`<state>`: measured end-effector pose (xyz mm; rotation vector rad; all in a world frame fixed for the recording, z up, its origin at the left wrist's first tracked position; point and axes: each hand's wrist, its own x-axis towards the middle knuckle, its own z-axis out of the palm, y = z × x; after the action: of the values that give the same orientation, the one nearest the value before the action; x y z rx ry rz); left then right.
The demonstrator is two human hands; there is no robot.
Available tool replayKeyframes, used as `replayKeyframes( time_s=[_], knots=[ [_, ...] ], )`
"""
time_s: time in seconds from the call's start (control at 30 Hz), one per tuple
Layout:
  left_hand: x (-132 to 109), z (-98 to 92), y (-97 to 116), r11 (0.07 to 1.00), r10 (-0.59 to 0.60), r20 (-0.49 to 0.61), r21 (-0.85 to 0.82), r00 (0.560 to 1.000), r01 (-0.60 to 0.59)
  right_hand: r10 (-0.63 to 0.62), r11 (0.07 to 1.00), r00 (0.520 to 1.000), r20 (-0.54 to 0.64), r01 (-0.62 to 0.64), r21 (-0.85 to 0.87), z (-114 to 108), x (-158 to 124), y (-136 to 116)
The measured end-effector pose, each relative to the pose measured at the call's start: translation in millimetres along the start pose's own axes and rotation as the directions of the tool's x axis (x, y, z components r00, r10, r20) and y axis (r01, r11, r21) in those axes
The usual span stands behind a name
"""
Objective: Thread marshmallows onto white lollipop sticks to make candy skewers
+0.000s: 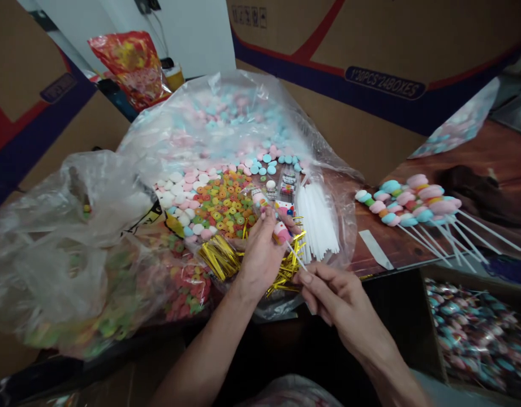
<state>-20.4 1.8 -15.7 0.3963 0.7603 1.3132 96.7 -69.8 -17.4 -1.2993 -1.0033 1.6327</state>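
Note:
A wrapped candy skewer (281, 232) slants between my two hands over the table. My left hand (262, 251) is closed around its candy end, where a printed clear wrapper (257, 196) shows above the fingers. The white stick points down to my right hand (334, 291), which pinches its lower end between thumb and fingers. Gold twist ties (220, 257) lie beside and beneath my left hand. Close by are a heap of ring gummies (226, 204), a stack of printed clear bags (288, 183) and a bundle of white sticks (316, 217).
Behind lies a big clear bag of pastel candies (226, 121). Another bag with gummies (111, 294) is at the left. Unwrapped candy skewers (413, 200) are piled at the right, above a box of wrapped skewers (481, 333). Tall cartons (340, 96) stand around the table.

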Motion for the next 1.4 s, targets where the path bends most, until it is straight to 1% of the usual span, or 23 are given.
replayKeyframes(
  time_s=[0.07,0.17,0.27,0.37,0.5,0.63,0.7,0.77,0.83,0.9,0.97,1.0,1.03,1.07,1.1,1.13,1.17,1.2,1.23,1.27,1.3,1.33,1.4],
  knots=[
    [-0.9,-0.5,0.5,1.0,-0.024,0.038,0.008,0.999,0.024,0.026,0.999,1.0,-0.015,-0.026,0.046,-1.6,-2.4,1.2],
    [-6.6,0.4,-2.9,0.998,-0.065,0.076,0.032,0.995,0.063,0.003,0.998,0.999,-0.04,0.0,0.065,2.7,4.1,7.7],
    [-11.7,0.2,-6.7,0.994,-0.073,0.038,0.089,0.997,0.069,-0.039,0.998,0.999,-0.037,0.041,0.057,10.4,15.3,13.5],
    [-13.0,-2.4,-6.8,0.987,-0.032,-0.02,0.157,0.999,0.035,-0.068,0.996,0.997,-0.034,0.07,0.058,17.6,24.2,14.1],
    [-14.5,-8.2,-2.7,0.966,0.047,0.029,0.254,0.998,-0.052,-0.078,0.993,0.997,-0.015,0.079,0.086,26.8,26.9,8.5],
    [-20.0,-14.9,-1.2,0.968,0.013,-0.052,0.25,0.999,0.0,-0.131,0.991,0.989,-0.069,0.133,0.031,38.0,25.6,0.2],
    [-23.3,-18.1,0.3,0.971,0.06,-0.061,0.236,0.996,-0.044,-0.116,0.986,0.989,-0.092,0.126,0.113,45.2,27.3,-3.3],
    [-27.1,-21.9,5.5,0.975,0.094,-0.015,0.205,0.995,-0.089,-0.044,0.956,0.994,-0.098,0.07,0.285,52.9,29.7,-5.8],
    [-31.5,-27.1,14.5,0.987,0.029,0.052,0.158,0.998,-0.037,0.045,0.891,0.998,-0.05,-0.018,0.454,59.4,31.3,-7.8],
    [-35.6,-33.5,24.7,0.993,-0.05,0.116,0.112,0.992,0.037,0.098,0.843,0.993,0.06,-0.115,0.525,62.6,31.3,-9.5],
    [-38.1,-39.2,32.6,0.996,-0.062,0.129,0.073,0.99,0.053,0.075,0.888,0.984,0.164,-0.141,0.439,60.4,31.7,-11.0],
    [-38.4,-41.0,35.2,0.998,-0.041,0.113,0.054,0.993,0.035,0.035,0.941,0.978,0.207,-0.101,0.322,56.8,32.8,-11.7],
    [-38.0,-42.0,36.9,0.999,-0.009,0.086,0.031,0.996,0.006,-0.021,0.988,0.975,0.223,-0.014,0.154,51.4,35.2,-12.5],
    [-37.0,-42.1,38.0,1.0,0.026,0.053,0.011,0.998,-0.027,-0.096,0.993,0.973,0.208,0.109,-0.051,44.6,39.0,-13.6],
    [-35.6,-41.5,38.5,0.998,0.055,0.025,0.0,0.998,-0.055,-0.192,0.934,0.967,0.167,0.233,-0.272,36.5,44.3,-14.8],
    [-33.8,-40.5,38.7,0.997,0.073,0.004,0.001,0.997,-0.073,-0.306,0.812,0.946,0.108,0.319,-0.489,27.7,51.2,-16.4],
    [-32.0,-39.5,38.5,0.997,0.076,-0.008,0.01,0.997,-0.076,-0.428,0.654,0.902,0.051,0.348,-0.671,18.7,59.3,-18.0],
    [-30.1,-38.6,37.9,0.998,0.06,-0.016,0.023,0.998,-0.06,-0.529,0.491,0.848,0.02,0.326,-0.808,10.2,68.2,-19.5],
    [-28.4,-38.0,36.8,0.999,0.03,-0.02,0.036,0.999,-0.029,-0.588,0.339,0.808,0.03,0.28,-0.898,2.6,77.4,-20.8],
    [-26.7,-37.8,35.3,0.999,-0.001,-0.022,0.044,1.0,0.002,-0.6,0.21,0.797,0.069,0.24,-0.948,-3.7,86.2,-21.7],
    [-25.2,-37.9,33.3,0.999,-0.024,-0.026,0.043,0.999,0.025,-0.584,0.108,0.805,0.107,0.207,-0.972,-8.6,94.2,-22.1],
    [-23.9,-38.2,31.1,0.999,-0.036,-0.031,0.036,0.999,0.038,-0.555,0.029,0.82,0.14,0.187,-0.982,-12.2,100.9,-22.1],
    [-21.7,-38.8,26.8,0.999,-0.035,-0.041,0.016,0.999,0.035,-0.514,-0.065,0.839,0.177,0.167,-0.984,-16.4,109.6,-21.1]
  ],
)
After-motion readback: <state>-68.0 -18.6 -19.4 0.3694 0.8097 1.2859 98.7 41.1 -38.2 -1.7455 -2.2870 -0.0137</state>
